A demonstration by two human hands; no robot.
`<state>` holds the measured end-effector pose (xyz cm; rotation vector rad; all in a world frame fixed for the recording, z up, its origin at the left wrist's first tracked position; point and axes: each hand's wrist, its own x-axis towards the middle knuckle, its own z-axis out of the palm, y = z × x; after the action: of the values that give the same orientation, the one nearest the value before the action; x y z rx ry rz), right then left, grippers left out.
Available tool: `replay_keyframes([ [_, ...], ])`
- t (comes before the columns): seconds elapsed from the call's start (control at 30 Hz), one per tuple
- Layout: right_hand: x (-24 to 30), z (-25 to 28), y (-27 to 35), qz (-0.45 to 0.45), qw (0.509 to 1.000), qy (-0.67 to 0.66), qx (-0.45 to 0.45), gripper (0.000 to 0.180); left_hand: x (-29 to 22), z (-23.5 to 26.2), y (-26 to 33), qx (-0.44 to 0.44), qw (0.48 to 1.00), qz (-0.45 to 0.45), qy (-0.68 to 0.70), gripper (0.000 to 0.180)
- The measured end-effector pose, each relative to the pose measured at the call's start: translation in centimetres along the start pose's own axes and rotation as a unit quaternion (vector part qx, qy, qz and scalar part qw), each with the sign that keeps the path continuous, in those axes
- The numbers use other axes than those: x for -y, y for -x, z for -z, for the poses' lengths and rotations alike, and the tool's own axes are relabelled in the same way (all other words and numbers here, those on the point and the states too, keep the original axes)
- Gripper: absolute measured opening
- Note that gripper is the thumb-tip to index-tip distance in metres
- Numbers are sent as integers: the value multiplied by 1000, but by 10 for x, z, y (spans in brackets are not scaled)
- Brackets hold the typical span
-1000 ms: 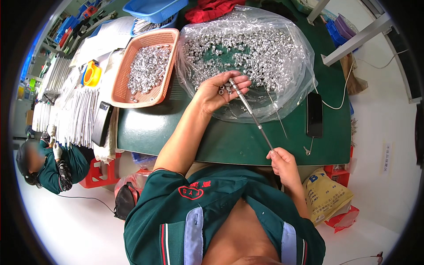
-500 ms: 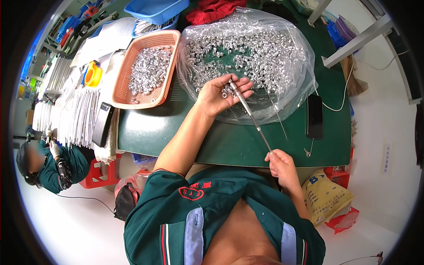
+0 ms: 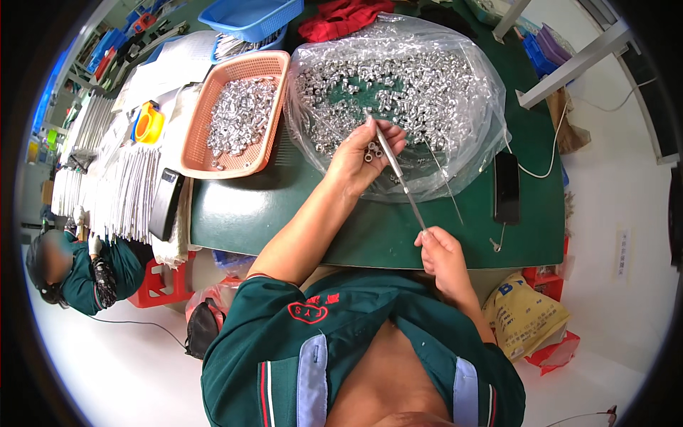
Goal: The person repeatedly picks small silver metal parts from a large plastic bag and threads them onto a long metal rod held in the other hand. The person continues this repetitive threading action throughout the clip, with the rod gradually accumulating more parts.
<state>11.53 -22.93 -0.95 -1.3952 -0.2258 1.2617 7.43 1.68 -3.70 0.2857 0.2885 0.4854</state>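
Observation:
A thin metal rod (image 3: 410,193) with a thicker sleeve-like upper part slants between my hands. My left hand (image 3: 353,158), palm up, has its thumb and fingers closed about the rod's upper end. Several small metal rings (image 3: 373,151) lie in that palm. My right hand (image 3: 442,260) is closed on the rod's thin lower end, near the table's front edge. Just beyond my left hand lies an opened clear plastic bag (image 3: 491,135) with a great many small shiny metal pieces (image 3: 441,92) spread in it. A thin metal needle-like rod (image 3: 445,178) leans out over the bag's near side.
Left of the bag stands an orange basket (image 3: 188,146) holding more metal pieces. A blue basket (image 3: 256,25) and red cloth (image 3: 341,20) lie behind. Black phones (image 3: 506,188) flank the green table (image 3: 284,220). Further left are stacked rods (image 3: 135,188), yellow tape (image 3: 149,125) and a co-worker (image 3: 117,274).
My right hand has moved slightly up and left along with the rod's lower end. My left hand has shifted a little, its thumb now over the rod's tip, with more rings showing in the palm.

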Motion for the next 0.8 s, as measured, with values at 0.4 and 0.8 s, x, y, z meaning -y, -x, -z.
replay_keyframes([
  [0.4, 18, -4, -10, 31, 999, -41, 4, 22, -21, 2, -4, -33, 993, 106, 30, 44],
  [0.8, 13, 7, 5, 37, 999, -27, 4, 22, -48, 5, -1, -35, 994, 40, 92, 40],
])
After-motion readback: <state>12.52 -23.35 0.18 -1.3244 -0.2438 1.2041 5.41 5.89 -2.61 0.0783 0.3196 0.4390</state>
